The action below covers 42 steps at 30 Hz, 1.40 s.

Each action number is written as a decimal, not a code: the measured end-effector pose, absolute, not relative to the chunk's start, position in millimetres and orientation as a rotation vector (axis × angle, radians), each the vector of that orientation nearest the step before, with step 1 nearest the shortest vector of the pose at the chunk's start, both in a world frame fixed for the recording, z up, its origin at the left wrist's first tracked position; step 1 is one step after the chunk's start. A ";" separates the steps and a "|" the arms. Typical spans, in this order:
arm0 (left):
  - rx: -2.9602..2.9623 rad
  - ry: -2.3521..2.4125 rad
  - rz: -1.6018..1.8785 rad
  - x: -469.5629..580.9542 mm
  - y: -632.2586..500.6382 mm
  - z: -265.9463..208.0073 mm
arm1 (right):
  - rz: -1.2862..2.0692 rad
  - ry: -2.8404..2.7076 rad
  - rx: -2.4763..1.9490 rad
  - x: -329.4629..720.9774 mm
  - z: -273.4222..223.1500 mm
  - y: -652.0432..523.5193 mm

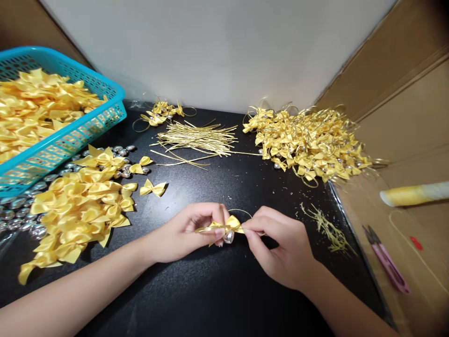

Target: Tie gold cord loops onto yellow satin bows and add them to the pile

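far left: teal plastic basket (pixel 21 175), perforated walls, heaped with yellow ribbon bows (pixel 42 103). below and beside its near edge, a scatter of silver beads (pixel 17 203), shiny, on a black tabletop (pixel 175 299). overlapping these, a loose heap of bows (pixel 84 201) spreads toward the person's left forearm. just right of the heap, two stray bows (pixel 153 188), one near the other.

farther back, near the pale wall, a small cluster of looped bows (pixel 163 111), thin gold rings sticking out. next to it, a bundle of gold cords (pixel 198 139), mostly straight, a few splayed off at the edges.

near centre: left hand (pixel 199 229), thumb and fingertips closed, gripping a yellow bow (pixel 233 223). the bow is held between the two hands, above the tabletop; a silver bead (pixel 228 237) at its middle, a thin gold loop (pixel 242 210) arching behind. right hand (pixel 277 238): thumb and forefinger pinched together at the bow's right end; cannot tell whether cord is caught in the pinch too.

back right: large pile of finished-looking bows (pixel 308 145), beads and gold rings showing throughout. nearer, a tangle of cord trimmings (pixel 329 229). off the table's right edge, over brown cardboard: pink-handled snips (pixel 387 262), a small red piece (pixel 416 243), a yellow roll (pixel 417 194).
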<state>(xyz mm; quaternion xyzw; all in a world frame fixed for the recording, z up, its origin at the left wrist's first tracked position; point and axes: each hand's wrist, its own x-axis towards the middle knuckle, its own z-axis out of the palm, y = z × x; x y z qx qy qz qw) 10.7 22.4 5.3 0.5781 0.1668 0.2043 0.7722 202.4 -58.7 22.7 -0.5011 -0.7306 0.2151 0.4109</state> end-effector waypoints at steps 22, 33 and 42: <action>1.165 0.367 0.403 8.2 21.5 0.1 | 0.614 -1.759 -1.272 196.8 19.9 -60.7; 1.111 0.406 0.361 9.2 21.9 -0.5 | 0.685 -1.666 -1.290 192.1 17.1 -61.8; 1.011 0.354 0.412 12.0 20.9 -5.0 | 0.822 -1.473 -1.369 186.6 11.0 -59.5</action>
